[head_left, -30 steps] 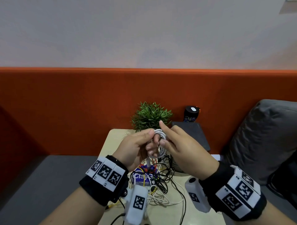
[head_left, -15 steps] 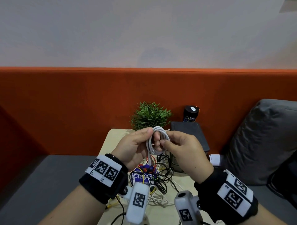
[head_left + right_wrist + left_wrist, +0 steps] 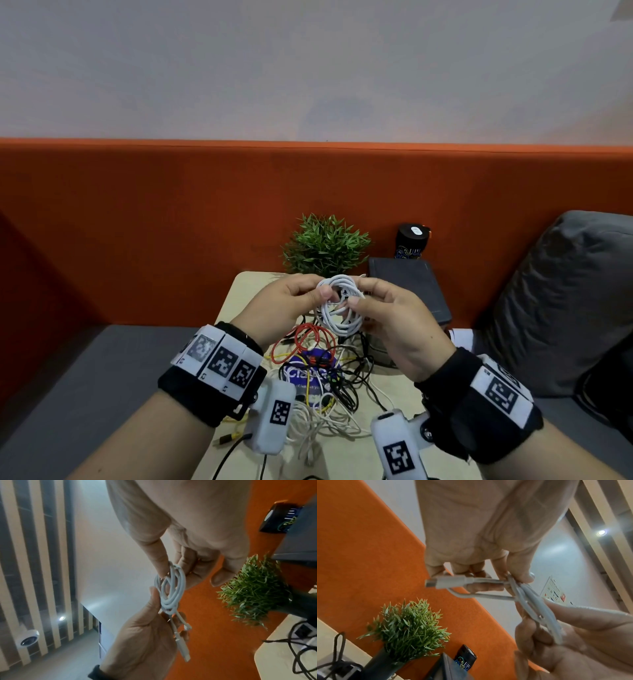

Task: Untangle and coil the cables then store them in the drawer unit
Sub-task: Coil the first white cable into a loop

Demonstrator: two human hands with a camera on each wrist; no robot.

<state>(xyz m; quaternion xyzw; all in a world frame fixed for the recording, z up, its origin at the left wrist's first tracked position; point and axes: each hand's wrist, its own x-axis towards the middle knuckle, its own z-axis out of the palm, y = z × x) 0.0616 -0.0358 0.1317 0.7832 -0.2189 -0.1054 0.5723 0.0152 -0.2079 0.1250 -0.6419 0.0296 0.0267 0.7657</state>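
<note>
Both hands (image 3: pixel 342 308) pinch white cable coil (image 3: pixel 340 308) between them.

Since a second ago, we see the white cable (image 3: pixel 340 306) gather from a small bunch into a rounder, wider coil of several loops, held a little lower above the table. The right hand (image 3: pixel 394 323) turns from reaching across with its index finger stretched out to pinching the coil's right side with curled fingers. The left hand (image 3: pixel 281 308) shifts to pinch the coil's left side with its thumb on top. With the hands apart, a red cable (image 3: pixel 310 337) in the pile below now shows between the wrists.
</note>
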